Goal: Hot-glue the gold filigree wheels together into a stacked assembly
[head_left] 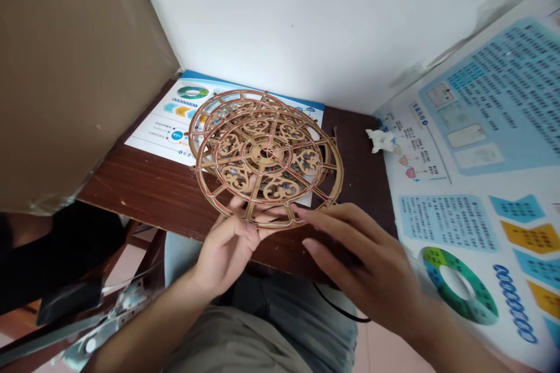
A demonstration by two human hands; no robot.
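A round openwork wooden wheel (258, 192), with spokes, scroll cut-outs and reddish wire along its rings, is tilted up over the table. My left hand (231, 245) grips its near rim, thumb on top and fingers underneath. Close to the rim's right side is my right hand (363, 245), fingers apart and fingertips at or near the edge; whether they touch cannot be made out. Behind and partly under the held wheel is a second similar wooden ring (205, 106), mostly hidden.
A printed sheet (153, 135) lies under the wheels on the dark brown table (131, 186). A crumpled white scrap (380, 141) sits at the right by a large printed poster (459, 186). A white wall (284, 23) stands behind, a brown panel (79, 70) at left.
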